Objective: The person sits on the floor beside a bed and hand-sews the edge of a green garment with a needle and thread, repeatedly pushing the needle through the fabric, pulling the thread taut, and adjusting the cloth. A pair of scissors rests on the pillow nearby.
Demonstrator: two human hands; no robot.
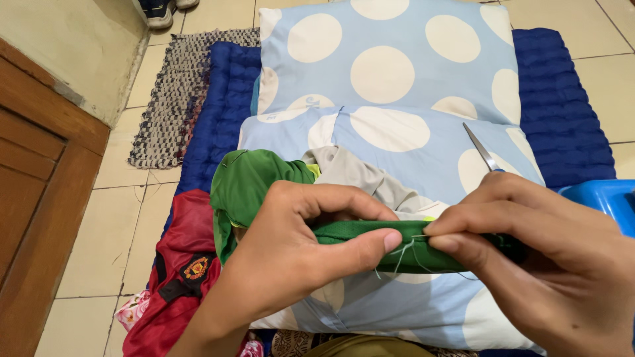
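Observation:
My left hand (294, 248) grips a folded edge of a green garment (254, 182), thumb pressed on the fabric. My right hand (549, 254) pinches the same green edge (370, 231) just to the right, where loose pale threads (403, 254) stick out. A thin metal blade, like scissors (481, 149), pokes up behind my right hand; its handle is hidden. A beige cloth (354, 173) lies under the green garment, on a light blue pillow with white dots (410, 142).
A second dotted pillow (387, 56) lies on a dark blue quilted mat (559, 109). A red garment (182, 271) lies lower left, a woven rug (172, 99) beyond it. A blue plastic item (605, 198) sits at right, a wooden door (33, 198) at left, shoes (162, 10) far back.

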